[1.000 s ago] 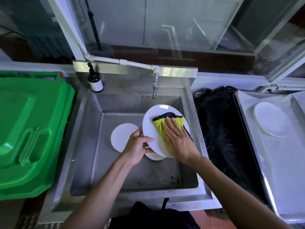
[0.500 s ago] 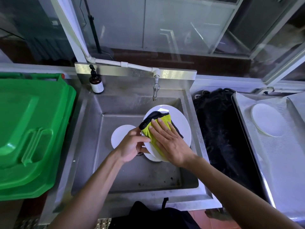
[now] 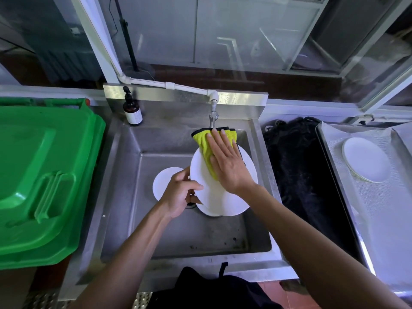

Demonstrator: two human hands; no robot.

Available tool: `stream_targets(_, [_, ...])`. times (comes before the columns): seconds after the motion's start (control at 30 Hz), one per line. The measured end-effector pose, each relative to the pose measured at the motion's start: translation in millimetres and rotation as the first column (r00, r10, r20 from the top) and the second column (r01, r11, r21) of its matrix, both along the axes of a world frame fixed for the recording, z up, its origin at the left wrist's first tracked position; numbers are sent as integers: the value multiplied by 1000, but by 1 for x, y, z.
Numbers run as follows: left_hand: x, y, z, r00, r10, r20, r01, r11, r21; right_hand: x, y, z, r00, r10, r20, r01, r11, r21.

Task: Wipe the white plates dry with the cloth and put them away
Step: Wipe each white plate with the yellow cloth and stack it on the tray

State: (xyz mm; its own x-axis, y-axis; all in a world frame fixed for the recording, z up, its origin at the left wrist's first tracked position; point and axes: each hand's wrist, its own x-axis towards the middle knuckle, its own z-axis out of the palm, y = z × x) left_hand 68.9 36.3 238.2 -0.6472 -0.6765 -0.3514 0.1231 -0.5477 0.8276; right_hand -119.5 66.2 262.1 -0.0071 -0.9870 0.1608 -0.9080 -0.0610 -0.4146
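Over the steel sink (image 3: 124, 175), my left hand (image 3: 180, 192) grips the left rim of a white plate (image 3: 220, 197) held tilted. My right hand (image 3: 227, 161) lies flat with straight fingers on a yellow-green cloth with a black edge (image 3: 204, 143), pressing it against the plate's upper face; the cloth's top edge hangs past the plate's far rim, near the tap (image 3: 213, 118). A second white plate (image 3: 165, 181) lies on the sink floor to the left. Another white plate's edge (image 3: 206, 211) peeks out below the held one. White plates (image 3: 365, 162) are stacked on the right tray.
A large green bin lid (image 3: 42, 175) fills the left side. A brown pump bottle (image 3: 132, 109) stands on the sink's back ledge. Black fabric (image 3: 298, 175) lies between the sink and the cloth-lined metal tray (image 3: 392, 219) on the right.
My right hand has slid the cloth from the plate's left-middle up to its far rim. The left hand keeps its grip on the plate's rim.
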Motion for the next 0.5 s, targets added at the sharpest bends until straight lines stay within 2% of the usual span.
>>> stream_targets(0.2, [-1, 4, -4, 992, 123, 36, -124, 992, 12, -12, 2, -10, 985, -164, 44, 161, 984, 76])
stream_targets(0.5, [-8, 7, -4, 974, 212, 74, -215, 976, 33, -13, 20, -26, 957, -281, 77, 265, 950, 165])
